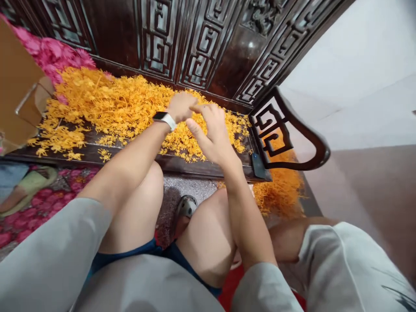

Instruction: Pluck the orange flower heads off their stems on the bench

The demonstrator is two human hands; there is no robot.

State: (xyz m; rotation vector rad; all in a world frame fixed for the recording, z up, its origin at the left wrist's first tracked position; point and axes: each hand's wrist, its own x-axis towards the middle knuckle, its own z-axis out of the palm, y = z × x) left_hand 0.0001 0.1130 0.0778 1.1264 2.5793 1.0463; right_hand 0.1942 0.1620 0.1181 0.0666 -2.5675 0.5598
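Observation:
A long heap of yellow-orange artificial flower pieces (130,104) with thin, spidery petals covers the seat of a dark carved wooden bench (182,164). My left hand (182,106), with a white-banded watch (165,119) on its wrist, is over the heap, back upward. Its fingers are bent down and mostly hidden. Beside it, my right hand (212,134) is above the flowers with thumb and index finger apart. The right fingertips meet or nearly meet the left hand. I see nothing held in the right hand.
Pink petals (55,54) lie at the bench's left end beside a brown box (22,82). A phone-like dark object (258,165) lies near the curved armrest (312,160). Orange strands (282,190) are heaped below it. Another person's leg (292,238) is at my right.

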